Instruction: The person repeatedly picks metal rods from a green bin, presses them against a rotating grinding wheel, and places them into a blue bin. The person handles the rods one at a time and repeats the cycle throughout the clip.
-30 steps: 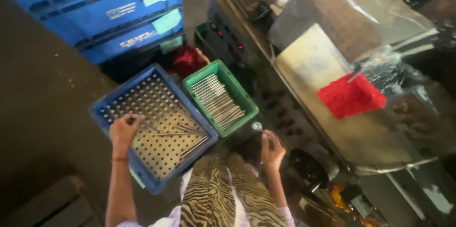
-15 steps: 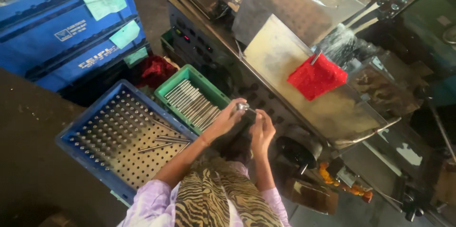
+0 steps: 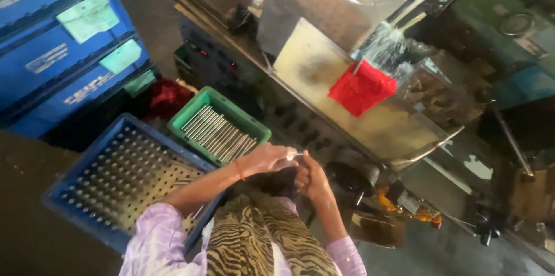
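Both hands, left hand [image 3: 269,159] and right hand [image 3: 311,175], pinch one slim metal rod [image 3: 296,154]

Red cloth [image 3: 362,88] on the machine's clear guard [image 3: 404,131]; stacked blue crates [image 3: 58,50] left.

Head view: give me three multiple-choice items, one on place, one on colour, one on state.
1. Where is the green crate?
A. right beside the blue tray
B. on the stacked blue bins
C. on the person's lap

2. What colour is the cloth on the machine table?
A. yellow
B. red
C. white

3. How are the left hand and right hand placed?
A. far apart
B. both in the tray
C. together around a small metal piece

Answers: 1 A, their rims meet; 2 B, plainly red; 3 C, fingertips meet at it.
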